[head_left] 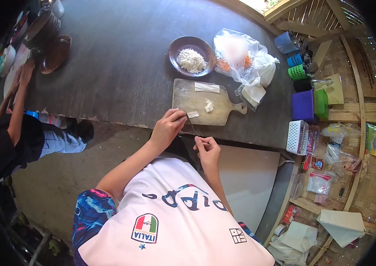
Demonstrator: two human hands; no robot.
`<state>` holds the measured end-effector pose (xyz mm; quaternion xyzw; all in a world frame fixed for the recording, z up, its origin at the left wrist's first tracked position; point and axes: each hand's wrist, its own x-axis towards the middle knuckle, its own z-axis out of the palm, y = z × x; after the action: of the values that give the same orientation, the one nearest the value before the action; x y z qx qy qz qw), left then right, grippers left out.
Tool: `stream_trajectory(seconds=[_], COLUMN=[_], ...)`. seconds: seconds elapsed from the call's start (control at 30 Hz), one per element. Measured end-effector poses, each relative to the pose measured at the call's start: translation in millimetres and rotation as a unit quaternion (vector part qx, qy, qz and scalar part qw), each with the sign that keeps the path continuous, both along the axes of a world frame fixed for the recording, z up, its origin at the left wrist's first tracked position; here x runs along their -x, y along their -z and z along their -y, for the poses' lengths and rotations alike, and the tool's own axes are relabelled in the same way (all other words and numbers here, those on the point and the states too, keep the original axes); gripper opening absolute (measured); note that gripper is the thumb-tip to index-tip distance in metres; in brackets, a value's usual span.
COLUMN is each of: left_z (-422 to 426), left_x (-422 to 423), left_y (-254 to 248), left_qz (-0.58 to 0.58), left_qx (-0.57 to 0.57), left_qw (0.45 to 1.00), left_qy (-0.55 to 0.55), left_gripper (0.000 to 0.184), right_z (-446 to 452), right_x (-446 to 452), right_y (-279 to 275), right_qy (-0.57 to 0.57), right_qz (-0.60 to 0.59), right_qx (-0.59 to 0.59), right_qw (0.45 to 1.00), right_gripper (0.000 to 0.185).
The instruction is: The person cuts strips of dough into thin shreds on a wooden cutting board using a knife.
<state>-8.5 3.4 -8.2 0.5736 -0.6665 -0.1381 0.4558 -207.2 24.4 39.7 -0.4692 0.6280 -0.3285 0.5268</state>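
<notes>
My left hand (168, 127) is closed at the near left edge of a wooden cutting board (183, 96), its fingers pinching the far end of a thin, dark knife (190, 123). Closer to my body, my right hand (208, 150) is closed round the knife's near end, thumb against fingers. Which end is the handle is hard to make out. On the board lie a pale flat strip (207, 88), a small pile of thin white shreds (209, 105) and a short, partly cut white piece (193, 114) beside the blade.
Behind the board stand a brown plate (173, 48) heaped with white shreds (191, 60) and a clear plastic bag (259, 57) with orange items. At far left another person's arms (18, 88) reach over the dark table (121, 57). Baskets (304, 105) line the woven wall on the right.
</notes>
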Motion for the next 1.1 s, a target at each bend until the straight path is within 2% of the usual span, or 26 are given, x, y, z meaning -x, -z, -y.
stream_trajectory(seconds=[0.3,0.4,0.47,0.63,0.73,0.83,0.97,1.1], left_z=[0.6,0.3,1.0,-0.1,3.7,3.0,4.5,6.3], left_x=[-2.5,-4.2,-3.6,-5.4,-9.6,-14.3,-24.1,-31.3], left_y=[-6.4,-5.8,-4.1,-4.3,-2.3,-1.4,-8.5,-12.3], left_qz=[0.01,0.005,0.005,0.01,-0.005,-0.037,-0.044,-0.054], left_qx=[0.007,0.009,0.018,0.003,0.007,0.015,0.067,0.057], left_qw=[1.0,1.0,1.0,1.0,1.0,0.999,0.995,0.993], left_qy=[0.007,0.002,-0.009,0.001,0.016,0.007,-0.063,-0.089], left_gripper=[0.017,0.017,0.016,0.017,0.019,0.021,0.024,0.026], right_z=[14.6,4.5,1.1,-0.5,-2.7,1.9,-1.6,-5.8], right_x=[-5.1,2.9,9.9,3.9,9.4,12.8,16.4,6.5], right_y=[5.8,2.2,1.0,-36.3,-28.7,-41.8,-31.9,-13.3], right_qy=[-0.034,-0.041,-0.044,-0.065,-0.072,-0.031,-0.025,-0.054], right_qz=[-0.029,-0.097,-0.089,-0.178,-0.196,-0.106,-0.055,-0.004], right_qx=[0.033,0.035,0.054,0.047,0.107,-0.008,0.006,-0.022], right_qw=[0.998,0.994,0.994,0.981,0.972,0.994,0.998,0.998], right_gripper=[0.023,0.024,0.024,0.025,0.027,0.028,0.028,0.026])
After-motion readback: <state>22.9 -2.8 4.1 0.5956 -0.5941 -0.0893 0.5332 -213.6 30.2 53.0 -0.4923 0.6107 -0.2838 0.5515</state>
